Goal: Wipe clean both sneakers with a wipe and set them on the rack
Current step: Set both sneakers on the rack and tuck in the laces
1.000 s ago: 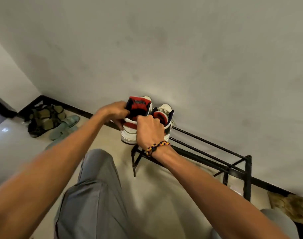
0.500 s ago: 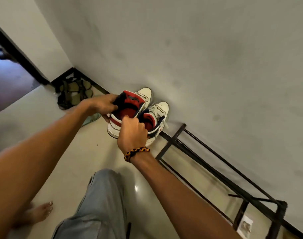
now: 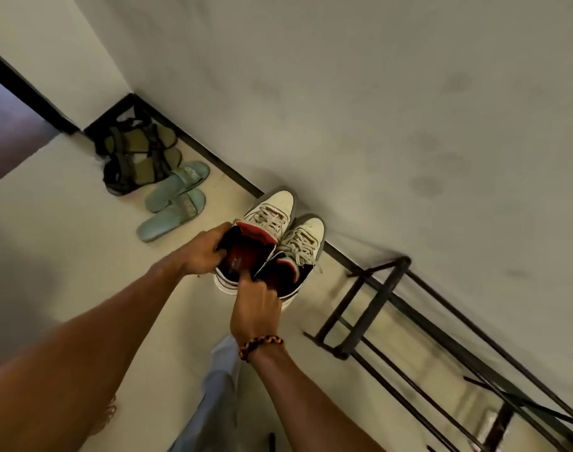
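Sneakers hang side by side above the floor, left of the black rack. Left hand grips one collar, right hand pinches the other. No wipe shows; wiping and racking seem still to do.

Grey plaster wall, black skirting, pale glossy floor.

No readable text; mark on slide strap too blurred.
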